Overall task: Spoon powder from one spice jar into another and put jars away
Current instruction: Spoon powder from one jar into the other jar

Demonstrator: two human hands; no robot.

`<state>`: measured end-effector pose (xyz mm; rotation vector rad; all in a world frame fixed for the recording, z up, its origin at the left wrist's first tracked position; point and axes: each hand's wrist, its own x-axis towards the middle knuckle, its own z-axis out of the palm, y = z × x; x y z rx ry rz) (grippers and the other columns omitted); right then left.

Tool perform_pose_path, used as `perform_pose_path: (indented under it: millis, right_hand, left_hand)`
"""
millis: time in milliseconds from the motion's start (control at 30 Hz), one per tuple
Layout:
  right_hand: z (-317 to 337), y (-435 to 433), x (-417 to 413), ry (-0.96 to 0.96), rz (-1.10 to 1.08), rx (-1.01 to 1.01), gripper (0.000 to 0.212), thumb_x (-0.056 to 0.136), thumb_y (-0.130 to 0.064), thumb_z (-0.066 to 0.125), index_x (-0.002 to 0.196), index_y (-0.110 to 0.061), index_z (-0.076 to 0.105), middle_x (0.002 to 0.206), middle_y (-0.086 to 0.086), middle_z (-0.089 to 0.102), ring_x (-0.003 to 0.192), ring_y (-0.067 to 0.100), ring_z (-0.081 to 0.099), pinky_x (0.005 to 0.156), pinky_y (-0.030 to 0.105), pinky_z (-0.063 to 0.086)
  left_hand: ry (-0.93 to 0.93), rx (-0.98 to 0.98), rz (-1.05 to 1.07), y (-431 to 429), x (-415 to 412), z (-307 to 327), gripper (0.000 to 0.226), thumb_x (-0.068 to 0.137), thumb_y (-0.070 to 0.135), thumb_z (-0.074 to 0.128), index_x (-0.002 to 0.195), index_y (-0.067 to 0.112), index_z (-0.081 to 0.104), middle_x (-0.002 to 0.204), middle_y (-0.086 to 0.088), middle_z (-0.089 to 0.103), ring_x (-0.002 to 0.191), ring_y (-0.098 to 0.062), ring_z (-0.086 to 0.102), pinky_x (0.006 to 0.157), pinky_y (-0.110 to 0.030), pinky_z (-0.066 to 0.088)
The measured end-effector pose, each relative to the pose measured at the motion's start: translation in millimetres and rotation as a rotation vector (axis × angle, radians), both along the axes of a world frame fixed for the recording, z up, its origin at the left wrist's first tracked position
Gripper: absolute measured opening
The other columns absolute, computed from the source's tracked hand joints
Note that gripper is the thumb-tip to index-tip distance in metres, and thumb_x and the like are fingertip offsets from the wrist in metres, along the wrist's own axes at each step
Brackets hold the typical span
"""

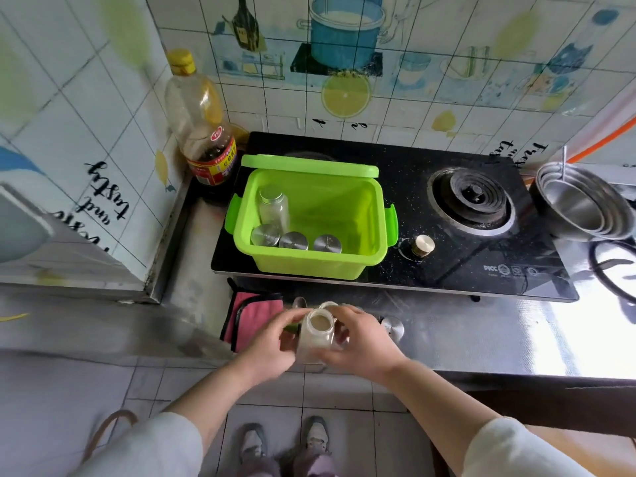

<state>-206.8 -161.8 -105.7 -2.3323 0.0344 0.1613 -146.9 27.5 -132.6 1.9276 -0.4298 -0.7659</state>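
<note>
An open clear spice jar [317, 333] with pale powder inside stands at the counter's front edge. My right hand [358, 342] is wrapped around its right side. My left hand [272, 344] presses against its left side and pinches a spoon [298, 302] with a green handle, whose metal bowl sticks up behind the fingers. Just behind, the rim of a second open jar [328, 305] shows, mostly hidden. A round metal lid [392, 328] lies on the counter to the right. Both hands are blurred.
A green plastic box [309, 266] with its lid propped behind sits on the black gas stove [481, 256]; inside are three metal-lidded jars and one clear jar. A pink cloth [247, 315] lies left of my hands. An oil bottle [203, 132] stands back left, steel bowls [581, 208] at right.
</note>
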Motion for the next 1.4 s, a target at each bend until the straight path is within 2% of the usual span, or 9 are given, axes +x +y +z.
perform_pose_path:
  millis: [67,233,400,567,733,867,1067,1233,1400]
  right_hand:
    - [2,12,9,0.003,-0.008,0.043,0.058,0.064,-0.045,0.079,0.115,-0.026,0.06,0.094,-0.019,0.056,0.081,-0.003,0.056,0.072,0.012,0.045]
    - [2,37,27,0.012,0.009,0.073,0.069,0.061,-0.045,0.085,0.122,-0.024,0.059,0.108,-0.007,0.064,0.093,0.008,0.06,0.084,0.028,0.051]
    - [-7,60,32,-0.007,-0.124,0.128,0.07,0.064,-0.044,0.084,0.126,-0.025,0.057,0.099,-0.016,0.06,0.077,-0.005,0.055,0.077,0.014,0.048]
    - [-31,70,16,0.114,-0.17,-0.104,0.017,0.086,-0.029,0.063,0.1,-0.02,0.068,0.079,-0.006,0.066,0.069,0.015,0.059,0.068,0.033,0.052]
    - [-53,75,19,0.267,-0.036,-0.355,0.018,0.088,-0.009,0.044,0.088,-0.016,0.061,0.09,0.006,0.065,0.077,0.029,0.061,0.06,0.033,0.048]
    - [-65,81,22,0.37,0.042,-0.491,0.03,0.082,0.005,0.046,0.102,-0.012,0.061,0.107,0.008,0.058,0.088,0.031,0.061,0.066,0.034,0.05]
    - [-79,87,20,0.35,-0.067,-0.492,0.033,0.084,0.006,0.047,0.114,-0.007,0.052,0.117,0.012,0.051,0.11,0.031,0.049,0.083,0.039,0.051]
    - [-83,96,24,0.346,-0.329,-0.322,0.02,0.096,-0.017,0.05,0.112,-0.007,0.044,0.115,0.014,0.055,0.106,0.032,0.053,0.077,0.037,0.044]
    - [-86,101,27,0.357,-0.47,-0.241,0.017,0.091,0.0,0.046,0.106,-0.008,0.043,0.11,0.014,0.061,0.098,0.033,0.059,0.068,0.032,0.04]
  left_hand:
    - [0.016,0.048,-0.061,10,6,11,0.071,0.074,-0.008,0.063,0.126,0.037,0.046,0.124,0.023,0.05,0.117,0.005,0.049,0.098,-0.008,0.038]
    - [-0.092,0.082,0.045,32,22,22,0.063,0.063,0.018,0.088,0.113,0.039,0.055,0.116,0.017,0.06,0.11,0.0,0.057,0.095,-0.019,0.047]
    - [-0.048,0.027,0.252,57,32,21,0.064,0.055,0.027,0.092,0.11,0.035,0.059,0.107,0.01,0.068,0.1,-0.003,0.063,0.087,-0.024,0.05]
    - [-0.099,0.065,0.359,76,36,20,0.064,0.063,0.008,0.087,0.099,0.047,0.052,0.102,0.021,0.064,0.091,0.015,0.058,0.083,-0.018,0.045]
    - [-0.064,0.069,0.396,80,34,10,0.062,0.06,0.018,0.089,0.097,0.054,0.054,0.103,0.025,0.064,0.098,0.006,0.058,0.084,-0.022,0.046]
    - [-0.029,0.039,0.394,79,31,6,0.061,0.063,0.013,0.088,0.102,0.046,0.055,0.104,0.021,0.065,0.098,0.005,0.059,0.078,-0.011,0.044]
    - [-0.019,0.031,0.423,80,31,1,0.058,0.06,0.014,0.088,0.097,0.046,0.058,0.1,0.02,0.067,0.094,0.006,0.061,0.08,-0.018,0.046]
    - [0.003,0.037,0.415,79,31,-3,0.062,0.06,0.013,0.089,0.103,0.044,0.057,0.105,0.02,0.066,0.098,0.005,0.059,0.082,-0.019,0.045]
    - [0.034,0.032,0.387,81,30,-4,0.061,0.063,0.006,0.086,0.102,0.042,0.057,0.103,0.019,0.065,0.092,0.013,0.06,0.08,-0.016,0.046]
